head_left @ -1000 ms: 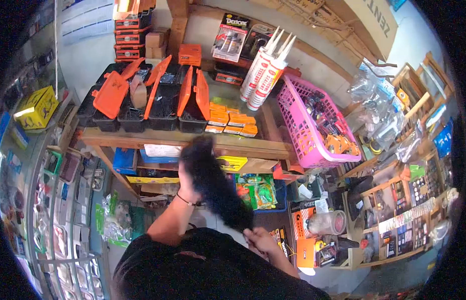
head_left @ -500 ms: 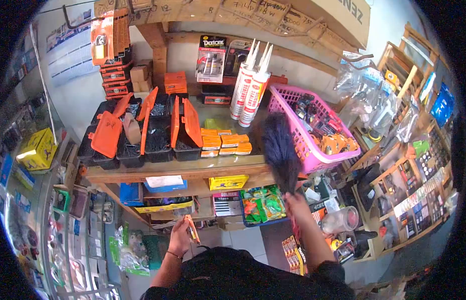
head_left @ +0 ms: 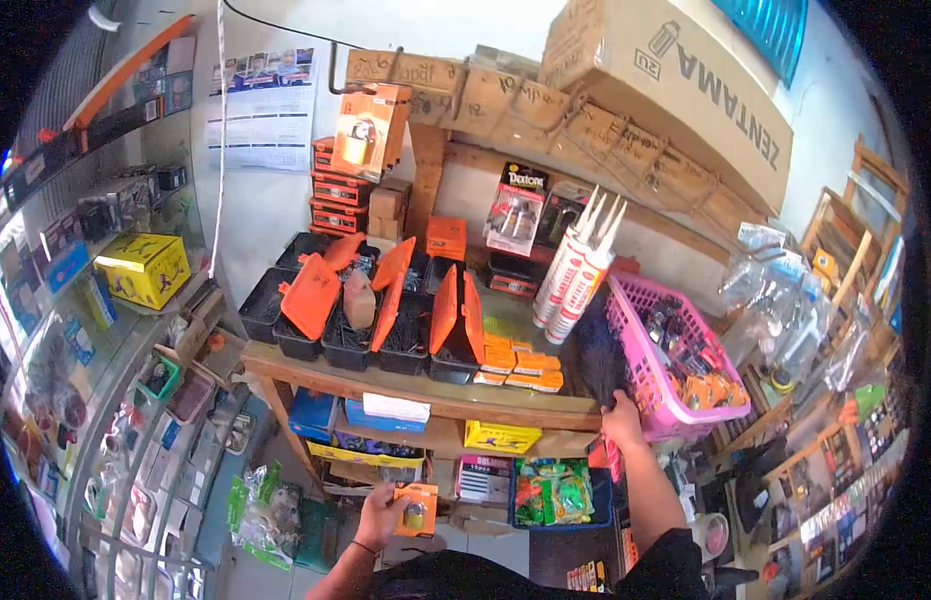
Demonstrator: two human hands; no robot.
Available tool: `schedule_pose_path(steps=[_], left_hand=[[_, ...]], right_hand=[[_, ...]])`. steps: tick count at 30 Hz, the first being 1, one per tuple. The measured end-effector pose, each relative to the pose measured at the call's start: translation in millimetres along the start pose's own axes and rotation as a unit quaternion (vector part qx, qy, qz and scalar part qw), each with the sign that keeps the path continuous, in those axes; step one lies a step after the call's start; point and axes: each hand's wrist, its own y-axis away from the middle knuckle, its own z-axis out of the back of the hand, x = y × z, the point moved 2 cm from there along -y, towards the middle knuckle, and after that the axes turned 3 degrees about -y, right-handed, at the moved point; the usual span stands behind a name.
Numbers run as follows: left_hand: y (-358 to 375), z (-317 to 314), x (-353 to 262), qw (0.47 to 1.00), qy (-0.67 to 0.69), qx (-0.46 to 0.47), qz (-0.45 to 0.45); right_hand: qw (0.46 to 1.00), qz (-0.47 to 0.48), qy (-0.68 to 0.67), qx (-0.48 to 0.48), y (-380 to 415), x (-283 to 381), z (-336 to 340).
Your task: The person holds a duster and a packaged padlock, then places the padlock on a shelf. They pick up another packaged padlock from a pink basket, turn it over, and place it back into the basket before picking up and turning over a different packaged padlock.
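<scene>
My left hand (head_left: 381,516) is closed on a packaged padlock (head_left: 416,510), an orange card pack with its printed front turned up, below the shelf's front edge. My right hand (head_left: 623,420) wraps around the handle of a duster (head_left: 597,358) with dark, soft bristles; part of the red handle shows below the fist. The duster's head lies on the wooden shelf between two silicone sealant tubes (head_left: 577,290) and the pink basket (head_left: 637,340). Small orange boxes (head_left: 518,362) are stacked left of the bristles.
Black bins with orange lids (head_left: 310,297) line the shelf's left part. More padlock packs (head_left: 370,135) hang from a hook above. A large cardboard box (head_left: 675,85) sits overhead. Below are a yellow box (head_left: 501,437) and a blue tray of green packets (head_left: 558,498). Glass cases stand at left.
The view has swung left and up. The padlock pack has turned from edge-on to face-up. The duster's head now sits farther into the gap beside the basket, still in my right hand.
</scene>
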Motion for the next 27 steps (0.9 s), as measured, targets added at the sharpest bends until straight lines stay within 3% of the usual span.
schedule_pose_path(steps=[1,4,5,8,10,12,14,16,18,22,24,27], left_hand=[[1,3,2,1.000,-0.011,0.013,0.012],[8,8,2,0.996,-0.085,-0.002,0.024],[10,7,-1,0.998,-0.040,-0.005,0.039],[4,5,9,0.998,0.009,0.011,0.060],[0,0,9,0.996,0.060,0.044,0.053],[-6,-4,14,0.994,0.090,0.056,0.018],[-6,-10,2,0.993,0.077,0.075,0.039],[-15,-14,8,0.993,0.079,0.091,0.017],[-14,-23,-2,0.978,0.180,0.105,-0.001],[-17,-51,-57,0.958,0.251,0.135,-0.032],[-15,-56,-90,0.954,0.265,0.126,-0.066],[-16,-51,-108,0.938,0.299,0.082,-0.155]], right_hand=[[0.994,0.061,0.075,-0.042,1,0,1],[0.981,0.096,0.156,-0.068,12,-1,8],[0.996,0.043,0.070,-0.019,15,5,12],[0.998,0.007,0.061,0.006,39,43,32],[0.996,0.043,0.076,-0.021,41,33,32],[0.963,0.140,0.217,-0.074,65,60,41],[0.965,0.151,0.204,-0.063,83,94,52],[0.949,0.282,0.133,-0.046,97,123,58],[0.919,0.368,0.139,-0.031,116,153,52],[0.816,0.498,0.196,0.217,171,218,13],[0.779,0.530,0.207,0.266,189,241,-5],[0.746,0.550,0.282,0.249,189,247,-30]])
